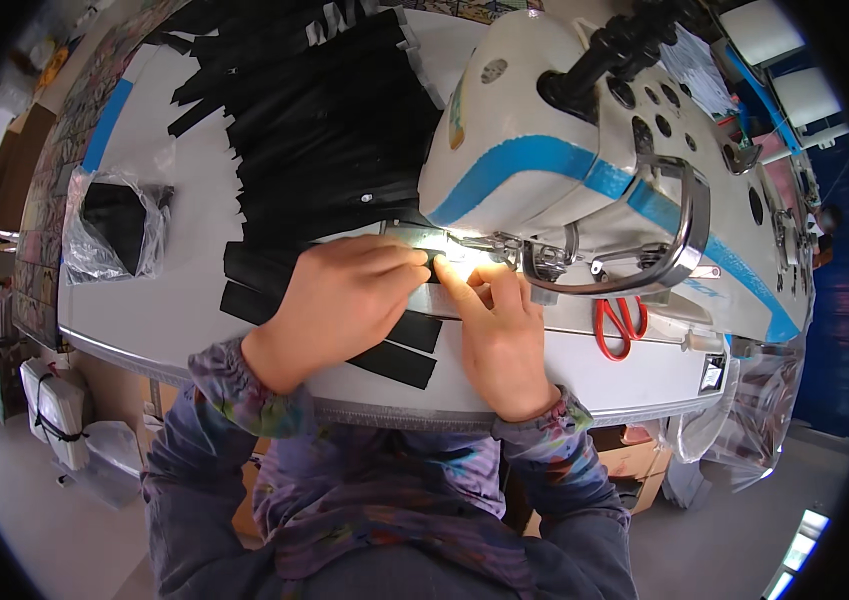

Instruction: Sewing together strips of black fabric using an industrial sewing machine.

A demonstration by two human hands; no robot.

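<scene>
Under the lit needle area of a white and blue sewing machine (519,165), both of my hands meet over a small piece of black fabric (432,260). My left hand (344,300) has its fingers closed and pinches the fabric from the left. The index finger of my right hand (502,350) presses at the fabric's right side, its other fingers curled beside the presser foot. Most of the piece is hidden by my fingers. Below my left hand lie flat black fabric strips (394,362), partly covered by that hand.
A large pile of black strips (329,130) spreads across the table (179,290) behind my left hand. Red-handled scissors (621,328) lie right of my right hand, under the machine's metal guard (689,220). A clear plastic bag with black material (119,225) sits far left.
</scene>
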